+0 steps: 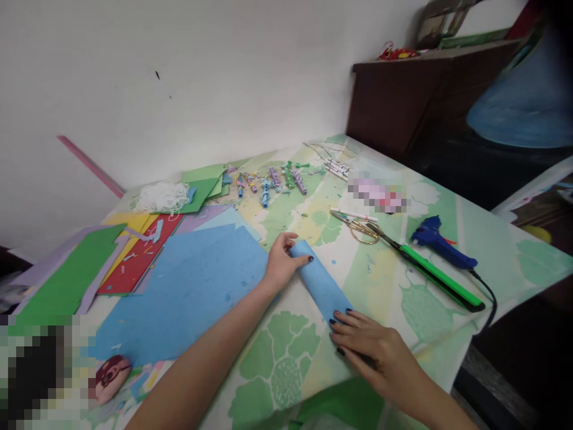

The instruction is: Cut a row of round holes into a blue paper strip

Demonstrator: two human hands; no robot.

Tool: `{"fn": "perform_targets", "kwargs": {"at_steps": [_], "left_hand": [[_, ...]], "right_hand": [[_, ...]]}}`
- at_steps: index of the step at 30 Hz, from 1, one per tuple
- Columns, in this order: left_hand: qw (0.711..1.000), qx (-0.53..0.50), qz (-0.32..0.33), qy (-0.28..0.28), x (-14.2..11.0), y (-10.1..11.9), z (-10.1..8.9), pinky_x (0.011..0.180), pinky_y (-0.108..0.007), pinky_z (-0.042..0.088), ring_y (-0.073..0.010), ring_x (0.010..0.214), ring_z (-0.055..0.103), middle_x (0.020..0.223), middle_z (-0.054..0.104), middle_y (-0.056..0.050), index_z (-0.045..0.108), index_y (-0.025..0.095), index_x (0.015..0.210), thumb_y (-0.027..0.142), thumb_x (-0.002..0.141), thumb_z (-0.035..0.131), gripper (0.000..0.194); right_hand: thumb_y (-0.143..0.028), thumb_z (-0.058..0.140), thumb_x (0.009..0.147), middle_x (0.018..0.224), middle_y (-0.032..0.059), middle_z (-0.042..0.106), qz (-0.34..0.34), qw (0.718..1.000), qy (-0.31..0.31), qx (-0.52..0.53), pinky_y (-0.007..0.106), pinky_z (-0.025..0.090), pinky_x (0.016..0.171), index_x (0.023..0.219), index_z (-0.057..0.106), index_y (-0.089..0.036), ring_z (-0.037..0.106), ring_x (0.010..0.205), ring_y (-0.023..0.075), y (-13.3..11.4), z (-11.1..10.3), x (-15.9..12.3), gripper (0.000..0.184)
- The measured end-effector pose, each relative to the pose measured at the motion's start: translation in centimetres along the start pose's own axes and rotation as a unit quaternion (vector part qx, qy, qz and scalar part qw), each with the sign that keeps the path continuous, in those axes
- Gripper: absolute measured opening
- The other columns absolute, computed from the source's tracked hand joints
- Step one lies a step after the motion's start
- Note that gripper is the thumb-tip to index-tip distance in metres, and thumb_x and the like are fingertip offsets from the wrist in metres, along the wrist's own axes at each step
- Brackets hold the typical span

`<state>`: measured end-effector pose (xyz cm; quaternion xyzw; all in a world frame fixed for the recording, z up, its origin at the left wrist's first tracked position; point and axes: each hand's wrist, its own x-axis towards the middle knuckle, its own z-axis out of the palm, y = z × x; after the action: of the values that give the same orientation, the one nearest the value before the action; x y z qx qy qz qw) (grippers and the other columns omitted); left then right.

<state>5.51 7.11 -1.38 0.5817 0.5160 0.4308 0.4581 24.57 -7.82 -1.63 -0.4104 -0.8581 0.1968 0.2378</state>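
Note:
A blue folded strip of craft foam or paper [320,280] lies at a slant on the table. At its far end my left hand [283,263] pinches it, the thumb on top and the fingers curled by the edge. My right hand [369,340] rests on the near end with its fingers stretched out flat and the palm turned down. Left of the strip is a large blue sheet [192,286], partly covered by my left forearm. Whether the strip is folded or rolled underneath, I cannot tell.
Gold-handled scissors [364,232], a green-handled tool [441,278] and a blue glue gun [443,243] with a cord lie at right. Several small decorated rolls [274,179], white string [163,197], a red sheet [141,254] and a green sheet [74,275] lie along the wall and left.

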Motion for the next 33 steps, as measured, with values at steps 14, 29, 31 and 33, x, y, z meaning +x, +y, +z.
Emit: {"fn": "perform_targets", "kwargs": {"at_steps": [14,29,31,33], "left_hand": [[0.930,-0.347,-0.114,-0.035,-3.2,3.5,3.3,0.075,-0.034,0.052,-0.0225,0.080,0.067,0.084,0.071,-0.011,0.068,0.012,0.087,0.028,0.064,0.075,0.029],[0.957,-0.286,-0.029,-0.042,-2.2,8.9,-4.4,0.062,-0.030,0.056,-0.0255,0.077,0.069,0.093,0.070,-0.012,0.065,0.012,0.093,0.021,0.065,0.074,0.031],[0.956,-0.291,-0.031,-0.020,-1.5,8.3,-4.8,0.061,-0.030,0.056,-0.0258,0.079,0.068,0.095,0.070,-0.013,0.064,0.012,0.093,0.022,0.066,0.073,0.031],[0.954,-0.297,-0.036,0.006,-0.8,7.6,-5.1,0.064,-0.032,0.056,-0.0260,0.081,0.068,0.095,0.070,-0.013,0.064,0.012,0.092,0.022,0.065,0.073,0.030]], "right_hand": [[-0.019,0.048,0.087,0.085,-0.0003,0.073,0.048,0.991,-0.054,0.108,0.022,0.051,0.075,0.088,0.070,-0.022,0.068,0.081,0.0134,0.4,-4.1,2.3,0.023],[-0.024,0.054,0.088,0.104,0.0090,0.060,0.366,0.865,-0.033,-0.343,0.036,0.051,0.077,0.102,0.059,-0.010,0.058,0.096,0.0196,7.2,-4.6,13.5,0.021],[-0.027,0.054,0.088,0.106,0.0093,0.059,0.362,0.868,-0.036,-0.338,0.037,0.051,0.078,0.107,0.057,-0.010,0.059,0.094,0.0190,7.9,-4.7,13.8,0.025],[-0.030,0.053,0.089,0.098,0.0070,0.061,0.337,0.885,-0.060,-0.316,0.035,0.051,0.074,0.103,0.058,-0.010,0.060,0.086,0.0164,8.6,-4.8,14.1,0.024]]}}
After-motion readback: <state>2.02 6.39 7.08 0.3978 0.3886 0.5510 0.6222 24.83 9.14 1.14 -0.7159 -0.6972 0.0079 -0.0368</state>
